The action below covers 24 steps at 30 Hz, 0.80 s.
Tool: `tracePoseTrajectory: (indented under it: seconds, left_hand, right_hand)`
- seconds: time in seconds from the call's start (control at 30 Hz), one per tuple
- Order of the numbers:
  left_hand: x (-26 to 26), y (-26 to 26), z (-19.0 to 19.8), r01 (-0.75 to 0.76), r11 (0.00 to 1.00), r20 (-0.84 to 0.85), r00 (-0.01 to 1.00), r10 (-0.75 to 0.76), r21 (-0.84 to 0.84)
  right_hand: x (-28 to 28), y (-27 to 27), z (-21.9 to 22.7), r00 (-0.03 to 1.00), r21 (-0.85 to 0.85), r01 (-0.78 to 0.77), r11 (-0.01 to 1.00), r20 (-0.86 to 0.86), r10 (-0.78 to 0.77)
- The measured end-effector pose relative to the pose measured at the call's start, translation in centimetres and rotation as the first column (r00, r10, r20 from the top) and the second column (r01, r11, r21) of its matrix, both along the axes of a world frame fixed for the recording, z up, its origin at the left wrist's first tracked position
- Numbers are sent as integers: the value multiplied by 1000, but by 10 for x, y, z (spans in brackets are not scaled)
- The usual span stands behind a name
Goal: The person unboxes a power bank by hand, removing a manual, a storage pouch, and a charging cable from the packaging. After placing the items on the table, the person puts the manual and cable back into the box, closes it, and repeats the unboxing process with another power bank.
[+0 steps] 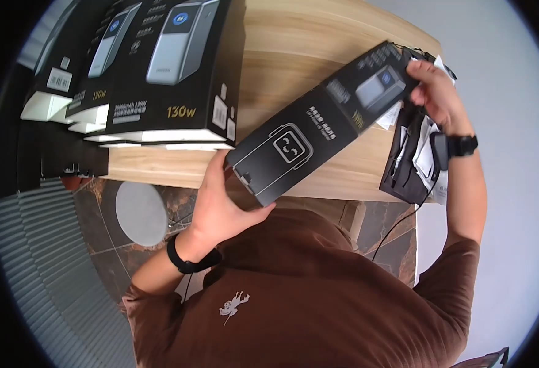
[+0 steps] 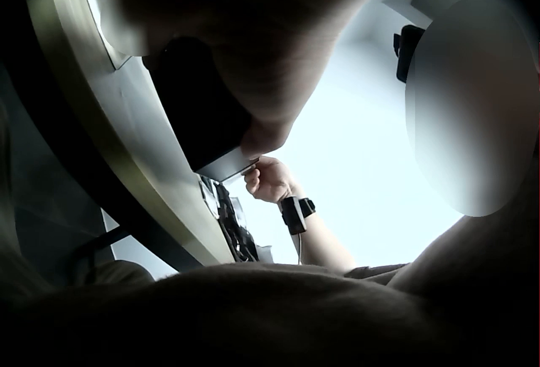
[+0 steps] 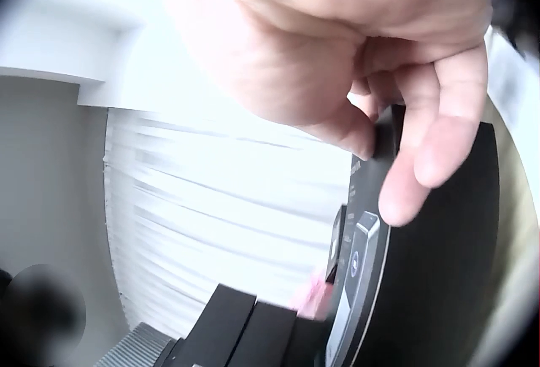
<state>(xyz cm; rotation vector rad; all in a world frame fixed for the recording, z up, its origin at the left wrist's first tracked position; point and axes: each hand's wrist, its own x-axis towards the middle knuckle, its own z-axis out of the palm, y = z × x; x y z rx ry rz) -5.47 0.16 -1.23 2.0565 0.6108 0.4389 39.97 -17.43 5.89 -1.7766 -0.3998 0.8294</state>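
Observation:
A long black power bank box (image 1: 288, 147) is held slantwise over the front of the table. Its lower section carries a smiling-face print, and its upper section (image 1: 380, 89) shows a picture of a grey power bank. My left hand (image 1: 217, 205) grips the lower end, thumb along the bottom edge and fingers on the opposite side. At the far upper end, my right hand (image 1: 435, 89) pinches the edge of the picture section. In the right wrist view, the right hand's thumb and fingers (image 3: 405, 190) lie on either side of that black edge.
Several similar black boxes (image 1: 177, 67) marked 130W stand at the left of the wooden table (image 1: 282, 30). A dark open pouch (image 1: 407, 153) with cables and white papers lies at the right. Below the table are a round grey stool (image 1: 141, 213) and a tiled floor.

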Motion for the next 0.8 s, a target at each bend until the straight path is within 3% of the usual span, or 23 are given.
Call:
tracePoseTrajectory:
  seconds: [0.1,0.17,0.23,0.37,0.47,0.6,0.7,0.77,0.8]
  left_hand:
    - [0,-1,-5,0,1000,4,1000,0,-11]
    - [6,-2,-12,8,1000,24,1000,-8,0]
    - [12,-4,-19,-16,997,22,1000,14,78]
    - [22,-9,-15,-21,999,21,1000,22,-23]
    - [22,-12,-18,-46,996,-37,998,49,79]
    - [24,-18,-21,-66,994,-86,994,73,82]
    - [34,-15,-2,122,925,-96,991,-93,359]
    - [40,-11,-5,184,961,-80,982,-170,205]
    - [43,-10,-11,189,969,-76,981,-179,156]
  right_hand:
    - [59,6,-3,985,73,131,989,107,-138]
    - [47,27,0,962,48,237,970,125,-242]
    - [50,44,-16,975,37,204,978,79,-207]
    - [49,73,-45,994,89,103,991,-57,-98]
    - [42,84,-58,995,132,91,987,-57,-84]
    - [24,79,-57,940,204,228,952,210,-270]
    - [-31,50,-27,977,269,46,962,187,-99]
    - [-75,17,-13,970,166,-235,958,95,222]
    - [-101,3,-10,964,117,-262,958,79,254]
